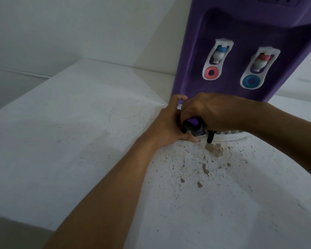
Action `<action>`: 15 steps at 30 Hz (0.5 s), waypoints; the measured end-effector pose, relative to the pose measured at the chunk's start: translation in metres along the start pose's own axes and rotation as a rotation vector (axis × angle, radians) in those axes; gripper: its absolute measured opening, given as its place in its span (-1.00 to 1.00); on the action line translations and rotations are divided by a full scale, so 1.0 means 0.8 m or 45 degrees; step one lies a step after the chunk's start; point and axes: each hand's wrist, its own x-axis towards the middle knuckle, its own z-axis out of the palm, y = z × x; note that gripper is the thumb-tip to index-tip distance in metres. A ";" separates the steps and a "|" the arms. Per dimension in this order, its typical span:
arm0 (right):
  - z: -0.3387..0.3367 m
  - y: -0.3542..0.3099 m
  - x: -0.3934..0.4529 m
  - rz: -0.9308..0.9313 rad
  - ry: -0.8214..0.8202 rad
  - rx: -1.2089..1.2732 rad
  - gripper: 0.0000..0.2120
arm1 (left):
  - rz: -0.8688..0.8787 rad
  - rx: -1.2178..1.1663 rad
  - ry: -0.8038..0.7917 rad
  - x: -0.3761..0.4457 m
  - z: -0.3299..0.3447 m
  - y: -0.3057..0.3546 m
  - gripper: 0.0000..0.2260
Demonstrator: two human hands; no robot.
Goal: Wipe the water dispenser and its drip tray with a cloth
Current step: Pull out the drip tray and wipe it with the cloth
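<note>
Dispenser: we note a purple plastic water dispenser (244,44) standing upright at the far right of the white speckled tabletop (79,141), against a pale wall (61,24).
Taps: we see two white taps, one with a blue cap (221,49) above a pink ring, one with a red cap (264,57) above a blue ring.
Drip tray: we see a white slotted plastic drip tray (230,135) at the dispenser's foot, mostly hidden behind the hands.
Cloth: we record a bunched purple, grey and black cloth (248,127) at the tray's left front edge.
Right hand (210,110): fingers curled down over the cloth, gripping it.
Left hand (167,123): we see it at the tray's left corner, thumb raised, fingers touching the tabletop; whether they grip the tray we cannot tell.
Tabletop marks: we see brown chips and dark specks (205,168) in front of the tray.
</note>
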 end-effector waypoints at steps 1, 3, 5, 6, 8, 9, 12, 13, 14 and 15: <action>-0.001 -0.001 0.002 -0.006 -0.008 -0.001 -0.84 | 0.002 0.010 0.007 0.000 0.000 0.000 0.02; -0.003 -0.001 0.004 -0.011 -0.020 -0.012 -0.82 | -0.004 0.032 0.018 0.000 -0.001 0.001 -0.01; -0.005 0.003 0.005 -0.012 -0.008 -0.059 -0.78 | -0.033 0.040 0.017 0.000 -0.001 0.004 -0.04; -0.005 0.005 0.005 0.007 0.009 -0.057 -0.77 | -0.050 0.037 0.012 0.000 -0.002 0.005 -0.03; -0.005 0.009 0.004 0.068 0.038 -0.018 -0.75 | -0.077 0.020 0.002 -0.001 -0.002 0.008 0.01; -0.005 0.009 0.004 0.087 0.047 -0.005 -0.73 | -0.088 0.009 -0.003 -0.001 -0.002 0.009 0.02; 0.000 0.010 0.001 0.108 0.052 -0.020 -0.76 | -0.107 -0.004 -0.016 -0.003 -0.003 0.011 0.00; 0.001 0.011 -0.001 0.124 0.048 -0.022 -0.77 | -0.111 -0.003 -0.018 -0.003 -0.002 0.012 -0.02; 0.003 0.014 -0.003 0.148 0.040 -0.014 -0.77 | -0.117 -0.005 -0.020 -0.004 -0.002 0.012 -0.04; 0.004 0.016 -0.006 0.179 0.029 -0.003 -0.77 | -0.120 -0.005 -0.020 -0.004 -0.002 0.012 -0.05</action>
